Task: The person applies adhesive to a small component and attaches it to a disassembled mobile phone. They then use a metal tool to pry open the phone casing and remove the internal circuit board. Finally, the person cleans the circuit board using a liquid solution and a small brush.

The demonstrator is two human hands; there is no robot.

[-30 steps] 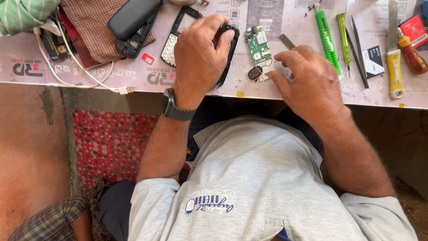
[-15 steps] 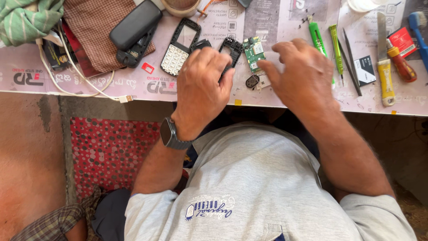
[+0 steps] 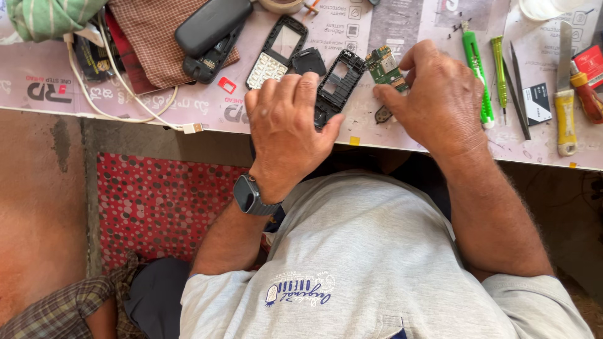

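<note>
Resting flat and open, left hand (image 3: 286,129) touches one black frame (image 3: 337,85); right hand (image 3: 440,100) pinches one circuit board (image 3: 383,64); two green screwdrivers (image 3: 476,66).

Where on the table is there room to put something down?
The bare strip at the near edge, between the white cable plug and the left hand. It is crowded from the keypad cover to the circuit board and around the green screwdrivers.

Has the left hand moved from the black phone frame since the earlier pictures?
Yes. The left hand covered the black phone frame before; now it has slid off toward the table edge, leaving the frame exposed.
</note>
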